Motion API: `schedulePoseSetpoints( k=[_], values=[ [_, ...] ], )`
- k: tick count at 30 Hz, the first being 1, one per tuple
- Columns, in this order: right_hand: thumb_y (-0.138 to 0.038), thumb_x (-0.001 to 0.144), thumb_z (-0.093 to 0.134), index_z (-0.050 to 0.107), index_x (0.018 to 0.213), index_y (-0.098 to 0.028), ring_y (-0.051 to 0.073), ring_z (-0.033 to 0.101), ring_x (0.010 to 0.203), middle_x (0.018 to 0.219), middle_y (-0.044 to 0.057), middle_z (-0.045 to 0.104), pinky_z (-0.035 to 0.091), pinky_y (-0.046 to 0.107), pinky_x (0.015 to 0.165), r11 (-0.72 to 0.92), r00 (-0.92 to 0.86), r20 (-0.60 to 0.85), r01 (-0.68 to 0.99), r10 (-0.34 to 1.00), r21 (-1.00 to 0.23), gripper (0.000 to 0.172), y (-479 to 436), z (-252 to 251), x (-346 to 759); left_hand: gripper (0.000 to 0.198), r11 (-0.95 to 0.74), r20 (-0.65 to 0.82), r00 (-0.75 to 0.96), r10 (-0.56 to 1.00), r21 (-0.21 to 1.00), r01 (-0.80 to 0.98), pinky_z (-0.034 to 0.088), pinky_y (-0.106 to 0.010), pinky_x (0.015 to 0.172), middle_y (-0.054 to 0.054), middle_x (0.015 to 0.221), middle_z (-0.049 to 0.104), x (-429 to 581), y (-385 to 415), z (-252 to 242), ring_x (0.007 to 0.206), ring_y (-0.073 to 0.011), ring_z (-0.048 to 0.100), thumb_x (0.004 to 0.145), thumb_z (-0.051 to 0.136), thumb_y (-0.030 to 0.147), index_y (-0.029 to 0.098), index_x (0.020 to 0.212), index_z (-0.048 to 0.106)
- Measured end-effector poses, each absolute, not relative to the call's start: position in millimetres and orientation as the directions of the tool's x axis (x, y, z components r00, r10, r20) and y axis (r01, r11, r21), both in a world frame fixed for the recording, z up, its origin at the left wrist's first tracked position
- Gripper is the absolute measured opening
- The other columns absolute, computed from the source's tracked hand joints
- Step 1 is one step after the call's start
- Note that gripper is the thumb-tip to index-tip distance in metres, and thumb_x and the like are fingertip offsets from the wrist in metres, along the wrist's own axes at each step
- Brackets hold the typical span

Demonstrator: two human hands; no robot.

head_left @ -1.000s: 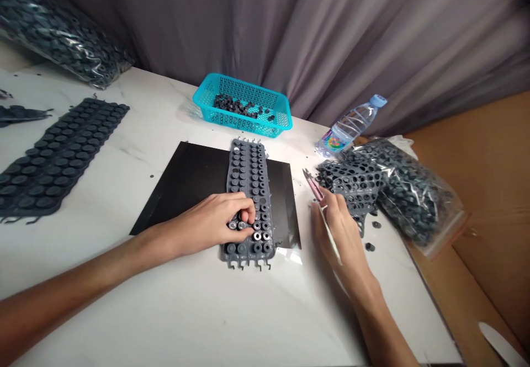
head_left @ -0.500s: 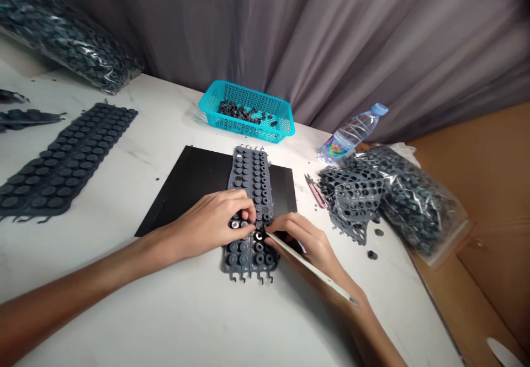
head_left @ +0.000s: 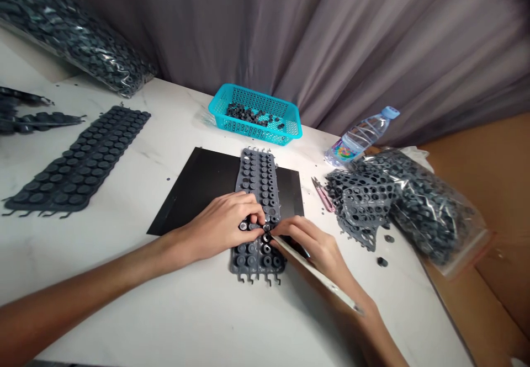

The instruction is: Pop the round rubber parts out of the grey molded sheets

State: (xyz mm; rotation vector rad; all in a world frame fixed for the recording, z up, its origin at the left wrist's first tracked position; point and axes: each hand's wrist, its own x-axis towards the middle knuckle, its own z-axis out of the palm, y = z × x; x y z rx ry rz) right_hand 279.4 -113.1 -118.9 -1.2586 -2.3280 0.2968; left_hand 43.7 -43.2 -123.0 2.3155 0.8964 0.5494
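A dark grey rubber sheet (head_left: 259, 176) with rows of round knobs lies partly over a flat black board (head_left: 202, 176). My left hand (head_left: 232, 221) rests across its lower half, fingers curled, with thumb and forefinger drawn together at a knob; anything between them is too small to make out. From the right, my right hand (head_left: 312, 240) grips a slim white tweezers-like tool (head_left: 323, 278), its tip at the knobs by my left fingertips. Shiny rings show in a few knobs, one a silvery ring (head_left: 243, 226) beside my left hand.
Behind stands a turquoise basket (head_left: 256, 132) holding small dark parts. Another knobbed sheet (head_left: 83, 163) lies left, below a bulging bag (head_left: 95, 52). To the right are a water bottle (head_left: 360, 135), pink snips (head_left: 325, 196), perforated scrap sheets (head_left: 364, 207) and a filled clear bag (head_left: 439, 212).
The whole view has shifted, so things appear slightly further right. Both hands stay at the same part of the sheet, with only small finger movement; the white tool is still in my right hand.
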Motion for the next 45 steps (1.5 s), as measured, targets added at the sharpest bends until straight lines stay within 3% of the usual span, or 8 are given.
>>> schedulePoseSetpoints(
  k=[12,22,25,30,34,37,40,45],
  values=[
    [-0.021,0.105,0.052,0.065,0.119,-0.017,0.021,0.064,0.086,0.102,0.009,0.071,0.053,0.031,0.062,0.634,-0.601,0.349,0.773,0.719,0.026,0.02,-116,-121,268,0.007,-0.565,0.109,0.683,0.723,0.662,0.492,0.045,-0.03,0.079,0.002,0.09,0.065,45,-42,-118,0.089,-0.0168,0.062,0.09,0.067,0.029,0.023,0.094,0.069],
    [-0.016,0.104,0.049,0.06,0.124,-0.011,0.028,0.06,0.095,0.111,0.015,0.067,0.053,0.041,0.078,0.578,-0.562,0.331,0.814,0.758,0.056,0.024,-121,-131,258,0.01,-0.56,0.082,0.702,0.708,0.671,0.487,0.044,-0.029,0.078,0.003,0.094,0.066,43,-38,-121,0.087,-0.0162,0.062,0.088,0.07,0.031,0.025,0.095,0.068],
    [-0.018,0.105,0.045,0.058,0.126,-0.012,0.028,0.062,0.098,0.112,0.016,0.065,0.054,0.04,0.079,0.49,-0.455,0.388,0.872,0.801,0.012,0.025,-116,-129,262,0.011,-0.538,0.054,0.701,0.711,0.684,0.493,0.044,-0.029,0.077,0.003,0.095,0.065,43,-38,-121,0.087,-0.0155,0.062,0.087,0.07,0.031,0.025,0.096,0.068],
    [-0.03,0.106,0.038,0.054,0.129,-0.018,0.026,0.061,0.082,0.114,0.015,0.058,0.052,0.04,0.067,0.02,0.025,0.432,0.995,0.901,-0.099,0.03,-110,-122,313,0.012,-0.526,0.024,0.707,0.707,0.685,0.503,0.042,-0.029,0.076,0.002,0.095,0.065,43,-39,-120,0.085,-0.0158,0.061,0.087,0.07,0.033,0.025,0.095,0.068],
    [-0.033,0.105,0.042,0.049,0.14,-0.019,0.027,0.061,0.088,0.11,0.014,0.059,0.052,0.041,0.071,0.047,0.018,0.324,0.98,0.946,-0.191,0.039,-114,-123,344,0.009,-0.546,0.039,0.718,0.695,0.678,0.492,0.042,-0.03,0.078,0.002,0.095,0.065,44,-42,-117,0.086,-0.0163,0.06,0.088,0.069,0.031,0.023,0.094,0.067],
    [-0.037,0.103,0.052,0.046,0.144,-0.024,0.02,0.062,0.078,0.107,0.008,0.064,0.053,0.035,0.07,0.069,0.038,0.222,0.887,0.974,-0.456,0.044,-115,-116,326,0.007,-0.53,0.019,0.719,0.695,0.689,0.495,0.042,-0.03,0.078,0.002,0.095,0.065,44,-46,-114,0.085,-0.0158,0.059,0.088,0.068,0.027,0.023,0.094,0.066],
    [-0.038,0.1,0.062,0.058,0.126,-0.021,0.017,0.062,0.077,0.098,0.005,0.067,0.053,0.029,0.07,0.197,-0.123,0.156,0.704,0.98,-0.683,0.032,-115,-106,294,0.004,-0.508,0.009,0.723,0.691,0.717,0.477,0.043,-0.029,0.076,0.003,0.094,0.063,45,-51,-112,0.084,-0.0144,0.059,0.089,0.064,0.022,0.022,0.093,0.065],
    [-0.028,0.1,0.062,0.066,0.103,-0.021,0.019,0.063,0.09,0.097,0.006,0.068,0.052,0.032,0.083,0.404,-0.386,0.188,0.618,0.903,-0.674,0.009,-117,-101,274,0.007,-0.505,0.076,0.675,0.734,0.726,0.467,0.043,-0.029,0.073,0.004,0.087,0.06,48,-55,-114,0.078,-0.0129,0.057,0.089,0.059,0.016,0.022,0.089,0.063]
  ],
)
